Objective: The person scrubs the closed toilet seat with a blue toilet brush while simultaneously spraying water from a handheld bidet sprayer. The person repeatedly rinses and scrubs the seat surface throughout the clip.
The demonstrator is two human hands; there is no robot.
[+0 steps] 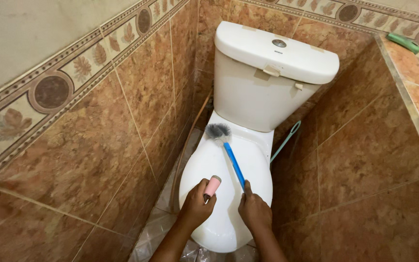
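**Blue brush working the back of the lid**

Blue-handled brush (230, 154) is lying across the closed white toilet lid (219, 194), its grey bristles touching the far end near the tank (267, 73). The right hand (254, 209) is gripping its near end; the left hand (196, 206) is clasping a pink-capped bottle (212, 187). No suds are showing on the lid's near part.

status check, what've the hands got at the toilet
Right hand grip on blue brush, bristles at lid's back edge. Left hand holds pink cylinder. Nothing blocking.
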